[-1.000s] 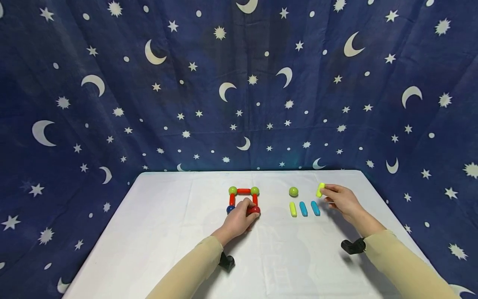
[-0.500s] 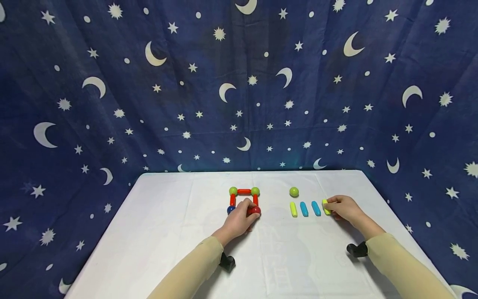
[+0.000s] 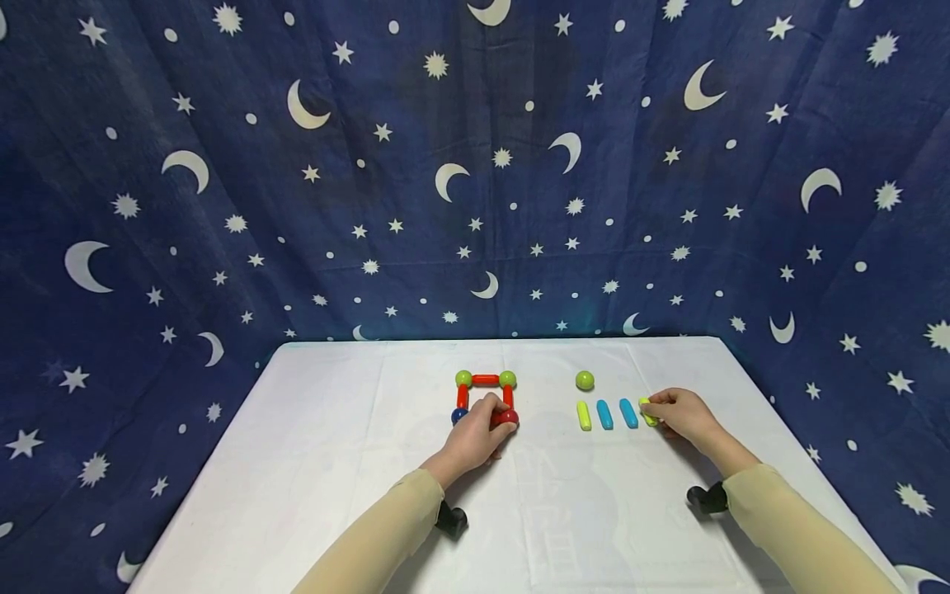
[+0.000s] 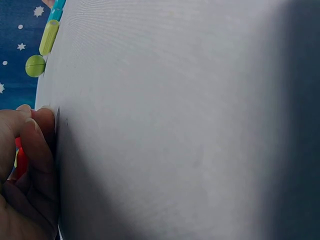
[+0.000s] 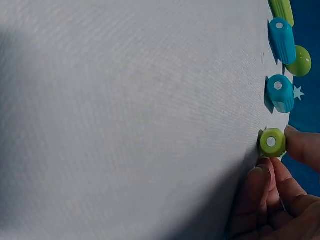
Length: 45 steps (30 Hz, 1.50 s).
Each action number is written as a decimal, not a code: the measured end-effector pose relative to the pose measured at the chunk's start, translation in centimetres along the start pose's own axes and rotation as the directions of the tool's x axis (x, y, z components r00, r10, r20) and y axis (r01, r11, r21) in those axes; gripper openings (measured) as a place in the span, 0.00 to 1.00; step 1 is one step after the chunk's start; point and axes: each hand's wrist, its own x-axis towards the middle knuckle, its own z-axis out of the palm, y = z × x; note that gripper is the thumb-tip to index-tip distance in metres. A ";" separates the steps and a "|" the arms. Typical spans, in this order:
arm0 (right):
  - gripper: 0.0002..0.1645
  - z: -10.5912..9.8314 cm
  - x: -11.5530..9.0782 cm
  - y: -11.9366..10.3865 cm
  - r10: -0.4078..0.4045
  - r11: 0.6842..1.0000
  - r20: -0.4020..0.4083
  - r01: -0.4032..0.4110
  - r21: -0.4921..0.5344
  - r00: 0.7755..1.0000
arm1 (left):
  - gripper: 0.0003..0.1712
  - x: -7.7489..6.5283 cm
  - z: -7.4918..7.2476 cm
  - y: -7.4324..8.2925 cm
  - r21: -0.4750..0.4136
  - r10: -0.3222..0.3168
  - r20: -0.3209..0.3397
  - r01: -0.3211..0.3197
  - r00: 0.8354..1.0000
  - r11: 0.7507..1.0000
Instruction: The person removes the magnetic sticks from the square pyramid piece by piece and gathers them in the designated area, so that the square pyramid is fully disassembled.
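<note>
Near the middle of the table in the head view lies a square of red rods point(image 3: 486, 380) with two green balls point(image 3: 463, 379) at its far corners, a blue ball point(image 3: 458, 417) at the near left and a red ball point(image 3: 510, 418) at the near right. My left hand point(image 3: 469, 436) grips the near side of this square, thumb by the red ball; the fingers hide most of that side. Farther right, my right hand point(image 3: 688, 414) pinches a yellow-green rod point(image 5: 272, 142) between thumb and fingers, close on the table at the right end of a row of rods.
Left of the pinched rod lie two blue rods point(image 3: 628, 414) and another yellow-green rod point(image 3: 584, 416). A loose green ball point(image 3: 585, 380) sits behind that row. A white cloth point(image 3: 297, 487) covers the table, and a dark blue star-patterned curtain point(image 3: 519, 198) hangs around its back and sides.
My right hand has brought the yellow-green rod nearer and down beside the right-hand blue rod, turning it in line with the row. The left hand has stayed on the square.
</note>
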 end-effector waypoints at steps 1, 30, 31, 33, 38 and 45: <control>0.26 0.0 0.0 0.0 -0.002 1.000 -0.002 0.002 -0.001 1.000 | 0.16 0.0 0.0 0.0 0.000 0.001 0.000 -0.001 1.000 1.000; 0.18 14.3 -2.5 -11.1 -0.301 0.953 0.145 0.293 0.072 0.942 | 0.11 -0.3 -0.6 -0.7 0.134 -0.022 -0.071 0.032 0.997 0.991; 0.18 15.0 -2.4 -11.3 -0.299 0.954 0.146 0.291 0.074 0.943 | 0.10 -0.3 -0.5 -0.7 0.143 -0.013 -0.079 0.024 0.997 0.989; 0.18 16.1 -2.1 -11.4 -0.303 0.952 0.133 0.295 0.079 0.944 | 0.10 -0.3 -0.4 -0.8 0.155 0.005 -0.088 0.008 0.996 0.988; 0.19 17.4 -1.8 -11.7 -0.303 0.952 0.073 0.298 0.074 0.950 | 0.10 -0.2 -0.1 -0.8 0.161 0.035 -0.111 -0.017 0.993 0.987; 0.21 17.5 -1.8 -11.9 -0.320 0.947 0.060 0.316 0.064 0.946 | 0.10 -0.2 -0.1 -0.6 0.137 0.012 -0.127 0.006 0.992 0.991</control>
